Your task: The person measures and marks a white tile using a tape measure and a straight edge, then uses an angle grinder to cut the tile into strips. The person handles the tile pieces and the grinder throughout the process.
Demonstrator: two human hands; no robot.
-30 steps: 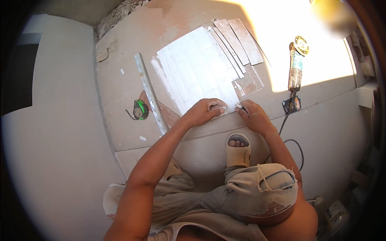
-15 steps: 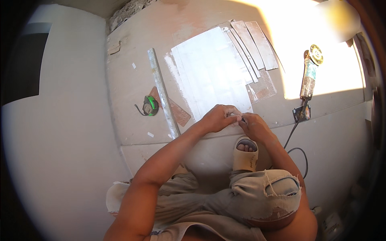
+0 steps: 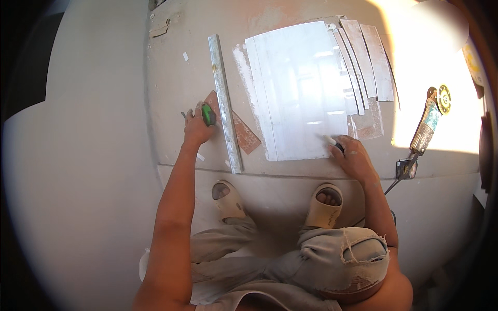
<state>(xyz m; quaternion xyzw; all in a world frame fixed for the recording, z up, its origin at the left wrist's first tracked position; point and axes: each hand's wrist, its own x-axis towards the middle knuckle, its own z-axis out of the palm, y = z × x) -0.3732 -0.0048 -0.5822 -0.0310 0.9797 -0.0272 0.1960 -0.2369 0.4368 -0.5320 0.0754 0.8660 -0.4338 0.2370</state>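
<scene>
My left hand [image 3: 196, 124] is wrapped round the black-and-green tape measure [image 3: 208, 115], left of a long, worn metal bar [image 3: 224, 98]. Part of a reddish-brown tile offcut [image 3: 245, 136] shows from beneath that bar. By the near right corner of a large glossy white tile [image 3: 295, 88], my right hand [image 3: 355, 158] is closed on a marker [image 3: 330, 140], its pale end pointing over the tile and its dark part between the fingers. Thin lines run along the left side of the tile's face.
Several narrow tile strips [image 3: 376, 62] lie at the tile's far right. An angle grinder [image 3: 429, 122] with a gold disc rests farther right, its cable running back toward me. My sandalled feet [image 3: 326, 205] are below the floor's step edge. A wall [image 3: 98, 155] stands at left.
My hands, together before, have parted. The left went left and took hold of the tape measure; the right moved right with the marker. The view has shifted, and my left foot now shows.
</scene>
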